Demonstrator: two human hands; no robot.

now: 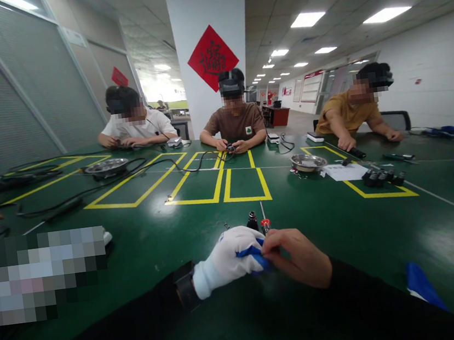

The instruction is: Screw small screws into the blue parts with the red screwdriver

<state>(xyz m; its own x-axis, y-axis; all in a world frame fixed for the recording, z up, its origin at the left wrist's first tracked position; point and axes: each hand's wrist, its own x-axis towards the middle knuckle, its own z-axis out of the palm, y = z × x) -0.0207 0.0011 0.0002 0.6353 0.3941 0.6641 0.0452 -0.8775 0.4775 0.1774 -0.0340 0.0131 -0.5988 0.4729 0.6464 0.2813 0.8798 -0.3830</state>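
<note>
The coated glove (255, 253) on the left hand (235, 253) is pinched by the right hand (299, 257); the left grip's spread cannot be told.

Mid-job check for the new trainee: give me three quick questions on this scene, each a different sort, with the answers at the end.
1. Multiple choice. The left hand and right hand meet in front of the wearer. Which is covered by a white and blue glove?
A) Right only
B) Left only
C) Both

2. True or false. The loose piece of blue and white cloth lies beside the wearer's left forearm.

3. Fill in the missing word. The rectangles on the green tabletop are marked out in ______ tape.

Key: 1 B; 2 False, it lies by the right forearm; 3 yellow.
</note>
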